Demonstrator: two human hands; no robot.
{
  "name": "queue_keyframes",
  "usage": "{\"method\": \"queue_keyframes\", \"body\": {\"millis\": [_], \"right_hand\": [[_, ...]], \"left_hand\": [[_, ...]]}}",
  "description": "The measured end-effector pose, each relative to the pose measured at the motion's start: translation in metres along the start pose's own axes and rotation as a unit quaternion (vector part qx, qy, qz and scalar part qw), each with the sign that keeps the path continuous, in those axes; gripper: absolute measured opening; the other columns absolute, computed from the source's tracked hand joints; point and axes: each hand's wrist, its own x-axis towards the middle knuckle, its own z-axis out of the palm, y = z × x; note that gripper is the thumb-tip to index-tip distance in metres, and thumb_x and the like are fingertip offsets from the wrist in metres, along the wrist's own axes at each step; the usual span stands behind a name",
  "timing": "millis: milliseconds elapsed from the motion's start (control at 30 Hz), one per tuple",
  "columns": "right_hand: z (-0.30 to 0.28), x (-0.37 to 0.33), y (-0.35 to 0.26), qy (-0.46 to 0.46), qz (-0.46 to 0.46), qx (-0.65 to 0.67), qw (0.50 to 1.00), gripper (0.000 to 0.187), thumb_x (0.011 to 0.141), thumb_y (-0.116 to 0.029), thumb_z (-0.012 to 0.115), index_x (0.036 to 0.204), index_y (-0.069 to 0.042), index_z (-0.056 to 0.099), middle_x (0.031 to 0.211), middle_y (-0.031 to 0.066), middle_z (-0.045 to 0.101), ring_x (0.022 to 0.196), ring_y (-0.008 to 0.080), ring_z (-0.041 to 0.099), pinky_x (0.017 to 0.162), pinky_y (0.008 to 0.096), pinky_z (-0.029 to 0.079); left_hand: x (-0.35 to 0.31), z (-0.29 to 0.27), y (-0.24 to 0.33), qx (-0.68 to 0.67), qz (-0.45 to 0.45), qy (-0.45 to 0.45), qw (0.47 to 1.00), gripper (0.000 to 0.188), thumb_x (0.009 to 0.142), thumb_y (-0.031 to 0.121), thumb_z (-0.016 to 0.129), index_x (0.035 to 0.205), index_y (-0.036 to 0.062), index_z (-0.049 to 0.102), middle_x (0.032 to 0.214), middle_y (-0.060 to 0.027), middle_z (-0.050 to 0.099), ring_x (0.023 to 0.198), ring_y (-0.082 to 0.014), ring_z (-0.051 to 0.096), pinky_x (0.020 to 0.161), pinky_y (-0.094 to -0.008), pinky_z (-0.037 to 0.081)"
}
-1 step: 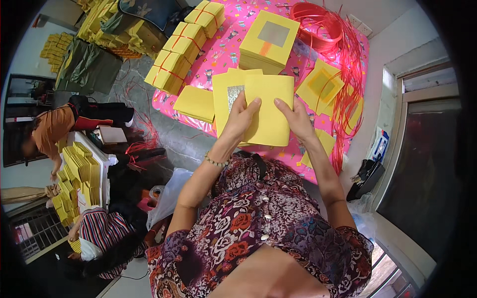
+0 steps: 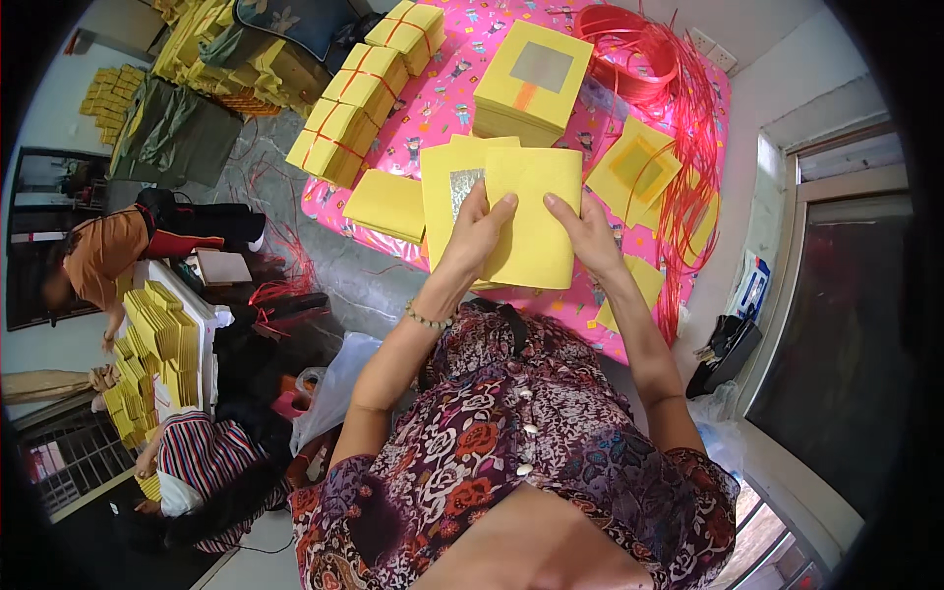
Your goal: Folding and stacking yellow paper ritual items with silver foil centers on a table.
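Note:
Between my hands is a stack of yellow joss paper [image 2: 531, 231], its plain side up. My left hand [image 2: 478, 228] grips its left edge, thumb on top and fingers wrapped underneath. On the right edge my right hand [image 2: 588, 234] closes the same way, thumb pressed on the face. Directly behind, more yellow sheets with a silver foil square [image 2: 467, 187] show past the left side. A tall pile of yellow paper with a silver square [image 2: 521, 93] stands just beyond. Left of my hands lies a low yellow stack [image 2: 386, 204].
The pink patterned table [image 2: 447, 108] carries bundles tied with red strips [image 2: 339, 133]. At right are loose yellow sheets [image 2: 634, 172] and a tangle of red plastic strips [image 2: 693, 128]. At far left, two people sit by a table with yellow stacks [image 2: 162, 339]. A door [image 2: 826, 295] stands at right.

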Motion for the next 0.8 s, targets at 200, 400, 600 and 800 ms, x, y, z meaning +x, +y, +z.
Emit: {"method": "queue_keyframes", "body": {"millis": [200, 400, 600, 800], "right_hand": [[-0.003, -0.002, 0.001, 0.026, -0.015, 0.051, 0.998, 0.034, 0.1, -0.023, 0.054, 0.124, 0.002, 0.055, 0.107, 0.0065, 0.066, 0.094, 0.0096, 0.063, 0.08, 0.0264, 0.052], [-0.018, -0.006, 0.006, 0.003, -0.042, 0.001, 0.999, 0.03, 0.1, -0.02, 0.054, 0.121, 0.0, 0.06, 0.106, 0.0043, 0.068, 0.092, 0.0083, 0.062, 0.083, 0.0254, 0.05], [-0.024, -0.011, 0.005, 0.048, -0.081, 0.004, 0.996, 0.022, 0.099, -0.017, 0.056, 0.107, 0.002, 0.065, 0.091, 0.003, 0.069, 0.081, 0.0045, 0.06, 0.073, 0.0224, 0.048], [-0.041, -0.019, 0.002, 0.061, -0.095, -0.046, 0.993, 0.021, 0.098, -0.017, 0.059, 0.103, 0.002, 0.066, 0.09, 0.0025, 0.069, 0.081, 0.0047, 0.06, 0.072, 0.0209, 0.048]], "left_hand": [[0.001, -0.005, -0.014, 0.034, 0.058, -0.008, 0.998, 0.043, 0.099, 0.006, 0.049, 0.139, -0.0021, 0.037, 0.13, -0.0134, 0.055, 0.119, -0.0186, 0.054, 0.099, -0.0322, 0.044], [-0.016, 0.0, -0.017, 0.038, 0.043, 0.0, 0.998, 0.045, 0.099, 0.006, 0.05, 0.14, -0.002, 0.035, 0.13, -0.0125, 0.054, 0.118, -0.0179, 0.053, 0.1, -0.0312, 0.043], [-0.026, 0.004, -0.025, 0.052, 0.061, 0.002, 0.997, 0.044, 0.099, 0.007, 0.05, 0.139, -0.0018, 0.035, 0.132, -0.0121, 0.052, 0.119, -0.0162, 0.051, 0.099, -0.0307, 0.043], [-0.03, 0.003, -0.027, 0.061, 0.043, -0.012, 0.997, 0.042, 0.099, 0.007, 0.05, 0.139, -0.0015, 0.037, 0.129, -0.0115, 0.055, 0.118, -0.0159, 0.052, 0.1, -0.0307, 0.043]]}}
